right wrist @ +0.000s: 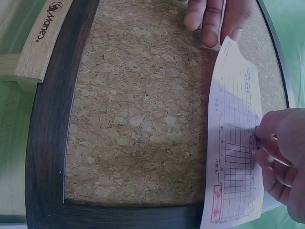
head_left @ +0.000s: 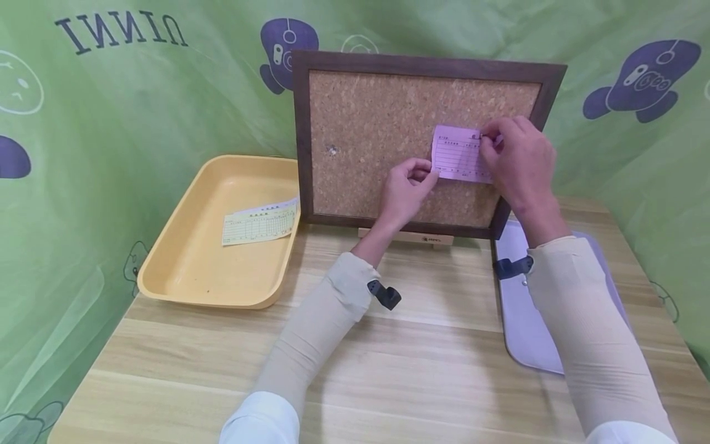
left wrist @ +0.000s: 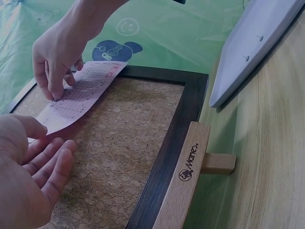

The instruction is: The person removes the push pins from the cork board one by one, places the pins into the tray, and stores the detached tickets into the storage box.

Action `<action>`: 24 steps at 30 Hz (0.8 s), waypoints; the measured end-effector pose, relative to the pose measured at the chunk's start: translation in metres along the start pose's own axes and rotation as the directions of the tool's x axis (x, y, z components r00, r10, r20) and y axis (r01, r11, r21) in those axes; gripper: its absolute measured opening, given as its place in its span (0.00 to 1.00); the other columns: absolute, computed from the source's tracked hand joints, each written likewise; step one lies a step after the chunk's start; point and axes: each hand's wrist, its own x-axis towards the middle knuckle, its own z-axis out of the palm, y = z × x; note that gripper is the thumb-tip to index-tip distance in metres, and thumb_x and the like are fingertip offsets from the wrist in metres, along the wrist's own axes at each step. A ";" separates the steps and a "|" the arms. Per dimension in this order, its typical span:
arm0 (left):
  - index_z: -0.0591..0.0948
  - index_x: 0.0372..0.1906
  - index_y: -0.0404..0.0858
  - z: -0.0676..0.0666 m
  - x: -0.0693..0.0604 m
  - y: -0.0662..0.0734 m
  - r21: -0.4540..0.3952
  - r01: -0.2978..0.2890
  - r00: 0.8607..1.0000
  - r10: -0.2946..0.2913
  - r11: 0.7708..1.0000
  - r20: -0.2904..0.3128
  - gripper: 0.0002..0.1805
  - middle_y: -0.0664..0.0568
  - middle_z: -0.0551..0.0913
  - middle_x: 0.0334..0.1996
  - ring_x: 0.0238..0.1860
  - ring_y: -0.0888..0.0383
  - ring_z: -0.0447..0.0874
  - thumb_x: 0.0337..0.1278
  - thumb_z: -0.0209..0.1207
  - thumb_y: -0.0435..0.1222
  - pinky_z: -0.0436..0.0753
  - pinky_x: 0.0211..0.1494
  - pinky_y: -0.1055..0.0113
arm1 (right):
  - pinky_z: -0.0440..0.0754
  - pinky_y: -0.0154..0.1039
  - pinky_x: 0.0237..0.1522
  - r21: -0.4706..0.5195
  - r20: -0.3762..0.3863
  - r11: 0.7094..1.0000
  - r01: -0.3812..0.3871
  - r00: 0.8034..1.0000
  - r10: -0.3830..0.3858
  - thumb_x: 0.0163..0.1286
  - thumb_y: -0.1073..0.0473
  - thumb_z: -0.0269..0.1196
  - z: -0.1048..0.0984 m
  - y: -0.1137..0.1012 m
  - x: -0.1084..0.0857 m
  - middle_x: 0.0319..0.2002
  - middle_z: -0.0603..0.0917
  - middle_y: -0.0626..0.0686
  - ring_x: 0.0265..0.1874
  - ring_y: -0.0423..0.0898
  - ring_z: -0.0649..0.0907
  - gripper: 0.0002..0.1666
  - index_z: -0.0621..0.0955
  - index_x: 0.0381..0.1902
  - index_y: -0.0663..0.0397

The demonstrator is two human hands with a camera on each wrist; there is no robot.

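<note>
A pink-purple printed slip (head_left: pixel 457 154) lies against the right part of a framed cork board (head_left: pixel 371 117). My left hand (head_left: pixel 407 188) pinches the slip's lower left corner between thumb and forefinger; the other fingers are loosely bent in the left wrist view. At the slip's upper edge, the fingertips of my right hand (head_left: pixel 521 157) pinch a tiny dark thing against the paper. It looks like a pushpin, mostly hidden by the fingers. In the right wrist view the slip (right wrist: pixel 233 143) bows away from the cork.
A yellow tray (head_left: pixel 183 246) at left holds a pale green slip (head_left: pixel 257 225) overlapping another paper. Beside the board at right lies a lilac tray (head_left: pixel 527 333); two pins (left wrist: pixel 247 58) rest in it. A wooden stand (head_left: pixel 410 237) supports the board on the table.
</note>
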 end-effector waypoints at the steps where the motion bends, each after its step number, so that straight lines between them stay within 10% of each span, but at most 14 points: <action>1: 0.84 0.49 0.35 0.000 0.000 0.000 -0.006 -0.005 1.000 0.005 1.000 -0.003 0.10 0.52 0.87 0.35 0.32 0.52 0.88 0.67 0.67 0.34 0.85 0.32 0.69 | 0.71 0.48 0.36 -0.002 0.002 1.000 -0.001 1.000 0.001 0.76 0.61 0.59 0.000 0.000 0.000 0.42 0.84 0.62 0.39 0.59 0.81 0.13 0.86 0.49 0.62; 24: 0.85 0.42 0.32 0.002 0.001 -0.006 -0.034 -0.040 0.999 0.039 0.999 -0.027 0.05 0.49 0.85 0.32 0.27 0.59 0.82 0.65 0.67 0.29 0.83 0.31 0.71 | 0.69 0.47 0.34 -0.021 0.024 1.000 -0.016 1.000 0.017 0.73 0.62 0.60 -0.002 -0.003 0.004 0.40 0.83 0.62 0.37 0.60 0.81 0.13 0.85 0.49 0.62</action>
